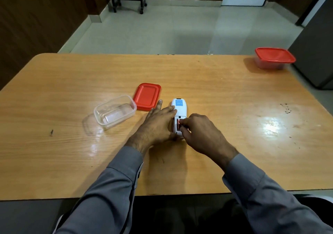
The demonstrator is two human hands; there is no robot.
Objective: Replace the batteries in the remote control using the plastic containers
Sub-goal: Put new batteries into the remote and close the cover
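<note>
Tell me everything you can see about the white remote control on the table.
The remote control is white plastic, lying back side up on the wooden table, its length running away from the person. A blue label sits near its far end. The battery compartment at the near end is open, with a red battery visible inside. The left hand steadies its left edge while the right hand has its fingertips at the compartment.

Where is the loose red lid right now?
In the head view, the loose red lid lies flat on the table, left of centre, just beyond the clear open container and left of the white remote.
</note>
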